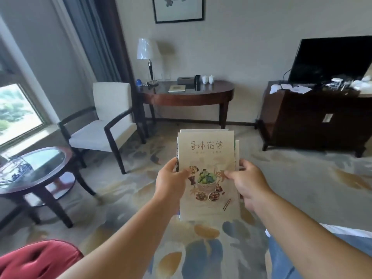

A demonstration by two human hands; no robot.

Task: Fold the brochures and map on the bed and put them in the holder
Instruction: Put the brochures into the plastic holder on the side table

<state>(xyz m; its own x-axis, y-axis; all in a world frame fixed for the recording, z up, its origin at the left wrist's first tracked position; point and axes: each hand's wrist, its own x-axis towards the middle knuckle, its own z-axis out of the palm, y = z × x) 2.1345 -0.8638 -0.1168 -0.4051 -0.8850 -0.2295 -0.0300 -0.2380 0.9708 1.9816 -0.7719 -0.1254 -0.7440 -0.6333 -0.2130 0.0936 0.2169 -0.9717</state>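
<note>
Step in hand: folding is judged done; the stack of brochures [207,156] is gathered for carrying to the holder.
Location: the stack is held in the air above the carpet [201,248], resting on no surface, with the desk [187,95] well beyond.
Left hand [171,183]: the stack's left edge is gripped, thumb on the cover.
Right hand [248,185]: the right edge is gripped, thumb on the cover, fingers curled behind.
Orientation: cover is turned up; the long axis runs away from the person, title end farthest.
Next move: no holder can be identified; it must be located, then the stack entered end-first, edges squared.
</note>
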